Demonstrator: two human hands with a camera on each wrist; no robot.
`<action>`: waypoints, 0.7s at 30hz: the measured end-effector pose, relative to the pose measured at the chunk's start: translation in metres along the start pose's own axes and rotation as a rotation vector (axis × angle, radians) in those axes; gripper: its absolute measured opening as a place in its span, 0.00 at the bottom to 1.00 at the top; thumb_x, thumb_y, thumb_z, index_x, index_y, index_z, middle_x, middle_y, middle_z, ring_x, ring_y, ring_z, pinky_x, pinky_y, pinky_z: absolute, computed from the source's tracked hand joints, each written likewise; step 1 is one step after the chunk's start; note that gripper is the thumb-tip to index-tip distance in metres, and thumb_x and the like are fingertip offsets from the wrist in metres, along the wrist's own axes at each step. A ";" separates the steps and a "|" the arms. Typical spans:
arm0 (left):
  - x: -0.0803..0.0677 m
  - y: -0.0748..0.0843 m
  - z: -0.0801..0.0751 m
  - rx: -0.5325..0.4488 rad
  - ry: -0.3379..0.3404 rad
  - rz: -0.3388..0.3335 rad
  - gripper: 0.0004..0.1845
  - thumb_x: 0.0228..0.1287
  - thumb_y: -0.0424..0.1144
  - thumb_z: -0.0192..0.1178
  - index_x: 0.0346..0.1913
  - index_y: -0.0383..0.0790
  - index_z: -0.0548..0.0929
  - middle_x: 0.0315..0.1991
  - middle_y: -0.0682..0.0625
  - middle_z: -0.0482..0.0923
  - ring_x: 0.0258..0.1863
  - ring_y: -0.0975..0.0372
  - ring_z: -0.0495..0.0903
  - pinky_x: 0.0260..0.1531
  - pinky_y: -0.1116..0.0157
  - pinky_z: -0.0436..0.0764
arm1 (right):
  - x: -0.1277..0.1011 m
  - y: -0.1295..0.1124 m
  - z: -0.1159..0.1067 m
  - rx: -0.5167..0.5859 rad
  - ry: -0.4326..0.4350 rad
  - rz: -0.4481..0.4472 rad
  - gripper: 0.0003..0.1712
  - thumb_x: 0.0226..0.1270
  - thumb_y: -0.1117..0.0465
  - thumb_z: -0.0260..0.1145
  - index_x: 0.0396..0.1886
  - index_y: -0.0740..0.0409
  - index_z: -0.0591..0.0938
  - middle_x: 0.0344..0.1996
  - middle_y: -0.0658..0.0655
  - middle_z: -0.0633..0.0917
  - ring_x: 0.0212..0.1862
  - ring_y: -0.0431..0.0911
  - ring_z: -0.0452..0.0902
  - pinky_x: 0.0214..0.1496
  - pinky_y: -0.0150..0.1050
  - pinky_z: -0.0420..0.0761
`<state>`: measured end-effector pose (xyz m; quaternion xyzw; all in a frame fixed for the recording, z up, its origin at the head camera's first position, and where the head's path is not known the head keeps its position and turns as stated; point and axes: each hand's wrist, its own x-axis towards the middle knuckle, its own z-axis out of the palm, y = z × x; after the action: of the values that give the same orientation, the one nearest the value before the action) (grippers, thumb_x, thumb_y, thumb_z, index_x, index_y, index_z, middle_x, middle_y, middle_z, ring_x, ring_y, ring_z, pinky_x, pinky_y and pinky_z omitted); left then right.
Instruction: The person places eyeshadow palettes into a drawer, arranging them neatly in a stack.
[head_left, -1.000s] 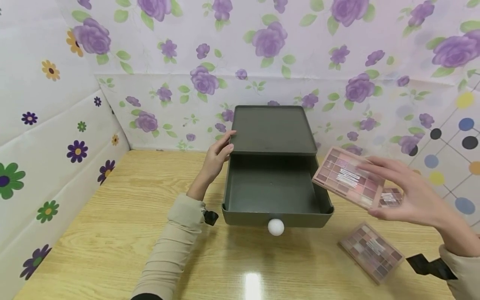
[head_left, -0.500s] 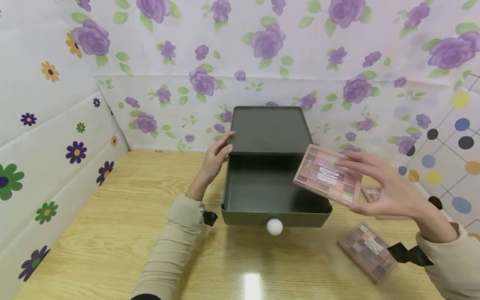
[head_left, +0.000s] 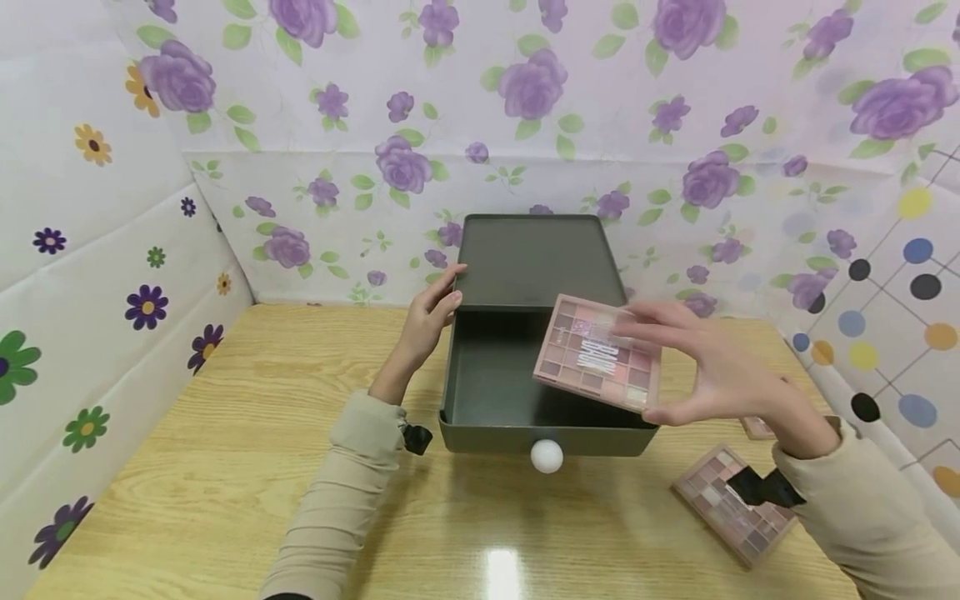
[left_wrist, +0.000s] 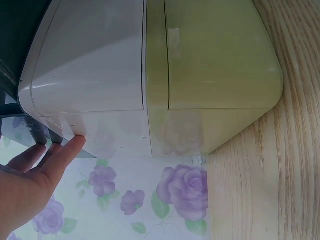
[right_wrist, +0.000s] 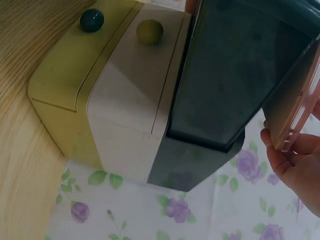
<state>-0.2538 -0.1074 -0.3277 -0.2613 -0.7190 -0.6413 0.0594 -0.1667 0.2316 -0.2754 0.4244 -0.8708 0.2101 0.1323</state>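
Observation:
A dark green drawer [head_left: 487, 367] with a white knob [head_left: 547, 457] is pulled out below the dark top [head_left: 536, 258] of a small drawer unit. My left hand [head_left: 426, 329] touches the unit's left side near the top, fingers fairly straight. In the left wrist view, the fingertips of that hand [left_wrist: 42, 172] meet its wall. My right hand [head_left: 712, 367] pinches a pink eyeshadow palette [head_left: 577, 354] by its right end, tilted above the right part of the drawer. Edge-on, the palette [right_wrist: 295, 100] appears beside the drawer in the right wrist view.
Another eyeshadow palette [head_left: 720, 496] lies on the wooden table [head_left: 300, 467], partly behind the right wrist strap. Farther right, a third palette [head_left: 757, 428] is mostly hidden by the forearm. White [right_wrist: 125, 85] and yellow [right_wrist: 57, 85] tiers sit below the dark one. Floral cloth hangs behind.
My right hand has carried the palette leftward, from beside the drawer to above its right part. The left hand and the drawer have stayed in place.

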 end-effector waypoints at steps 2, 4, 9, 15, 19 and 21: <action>0.000 0.000 0.000 0.003 0.002 -0.001 0.27 0.64 0.36 0.42 0.66 0.30 0.60 0.69 0.39 0.49 0.67 0.51 0.51 0.52 0.45 0.65 | 0.005 0.000 0.005 0.078 -0.022 -0.006 0.49 0.33 0.50 0.77 0.62 0.48 0.71 0.62 0.59 0.66 0.63 0.53 0.57 0.50 0.59 0.63; 0.000 0.001 0.000 0.006 0.005 -0.002 0.27 0.64 0.36 0.43 0.66 0.30 0.60 0.69 0.39 0.49 0.67 0.50 0.52 0.52 0.45 0.66 | 0.010 0.000 0.008 0.088 -0.041 -0.009 0.48 0.34 0.49 0.77 0.62 0.47 0.71 0.62 0.59 0.65 0.63 0.53 0.57 0.51 0.60 0.63; 0.001 0.002 0.001 0.008 0.003 0.003 0.28 0.64 0.36 0.42 0.66 0.30 0.59 0.69 0.38 0.49 0.67 0.49 0.52 0.52 0.44 0.65 | 0.020 0.000 0.015 0.085 -0.083 -0.008 0.47 0.35 0.47 0.75 0.62 0.47 0.71 0.63 0.61 0.65 0.63 0.57 0.57 0.53 0.60 0.62; 0.001 0.002 0.001 0.027 0.024 -0.006 0.27 0.64 0.36 0.42 0.66 0.30 0.61 0.68 0.38 0.51 0.66 0.50 0.54 0.51 0.44 0.67 | 0.037 -0.003 0.023 0.087 -0.139 -0.048 0.45 0.37 0.42 0.72 0.61 0.50 0.73 0.63 0.62 0.65 0.61 0.55 0.59 0.52 0.57 0.65; 0.001 0.003 0.002 0.032 0.030 -0.013 0.27 0.64 0.36 0.42 0.66 0.30 0.61 0.68 0.38 0.51 0.66 0.51 0.55 0.51 0.45 0.67 | 0.046 -0.007 0.028 0.117 -0.183 -0.070 0.45 0.39 0.41 0.71 0.61 0.51 0.72 0.63 0.62 0.65 0.61 0.54 0.59 0.51 0.56 0.66; 0.001 0.004 0.002 0.031 0.027 -0.016 0.27 0.64 0.35 0.42 0.66 0.30 0.61 0.68 0.38 0.51 0.66 0.51 0.54 0.51 0.45 0.67 | 0.049 -0.009 0.031 0.131 -0.200 -0.073 0.45 0.39 0.41 0.71 0.61 0.52 0.72 0.63 0.63 0.65 0.62 0.54 0.58 0.52 0.57 0.65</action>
<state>-0.2526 -0.1048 -0.3242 -0.2460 -0.7302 -0.6338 0.0679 -0.1907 0.1786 -0.2799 0.4824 -0.8480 0.2180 0.0242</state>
